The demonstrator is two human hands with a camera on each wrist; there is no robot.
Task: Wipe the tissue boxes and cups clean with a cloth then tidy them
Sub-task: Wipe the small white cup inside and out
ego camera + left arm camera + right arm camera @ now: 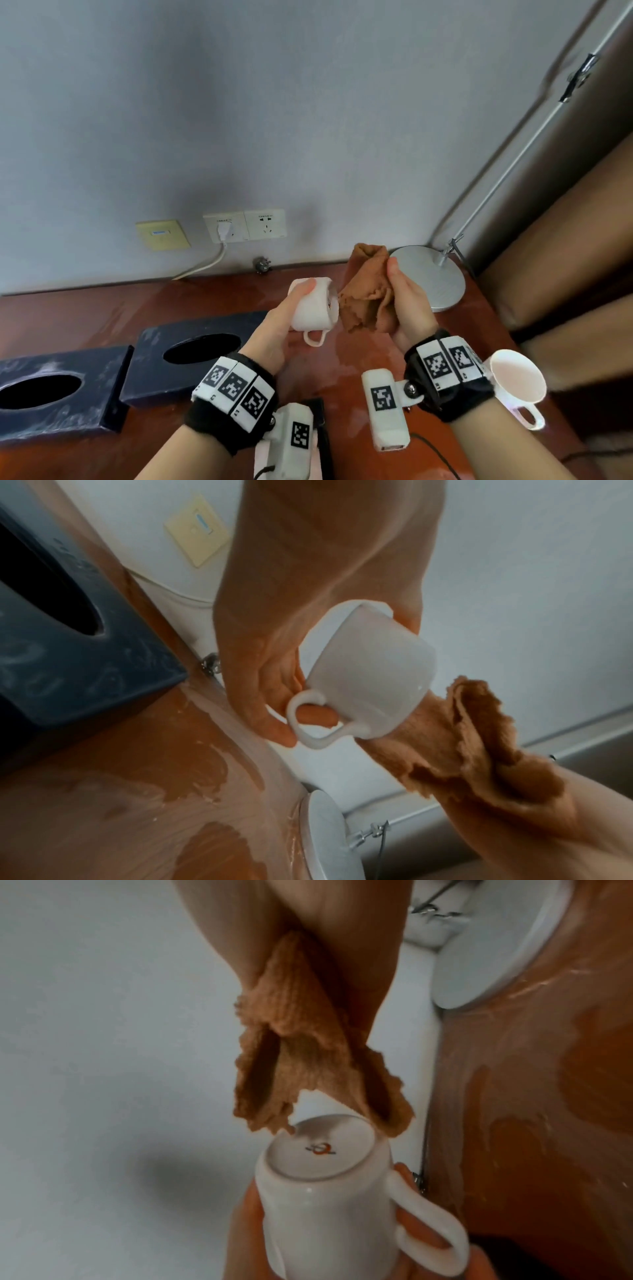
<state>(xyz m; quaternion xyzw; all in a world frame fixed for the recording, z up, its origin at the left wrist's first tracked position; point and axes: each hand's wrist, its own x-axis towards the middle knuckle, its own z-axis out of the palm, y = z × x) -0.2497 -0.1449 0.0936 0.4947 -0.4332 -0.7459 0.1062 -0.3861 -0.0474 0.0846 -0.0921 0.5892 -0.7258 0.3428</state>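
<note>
My left hand [291, 308] grips a white cup [313, 308] lying on its side in the air, base toward the right, handle hanging down. In the left wrist view a finger passes through the cup's [369, 669] handle. My right hand [407, 298] holds a bunched brown cloth [366, 294], whose loose edge touches the base of the cup [322, 1199] in the right wrist view. A second white cup [517, 380] stands at the table's right edge behind my right wrist. Two dark blue tissue boxes [191, 363] [51, 394] with oval openings lie on the left.
The reddish wooden table [212, 294] shows wet streaks. A grey round lamp base [435, 274] with a slanted metal pole stands at the back right corner. Wall sockets [245, 224] with a plugged white cable sit above the table's back edge. A brown padded panel borders the right.
</note>
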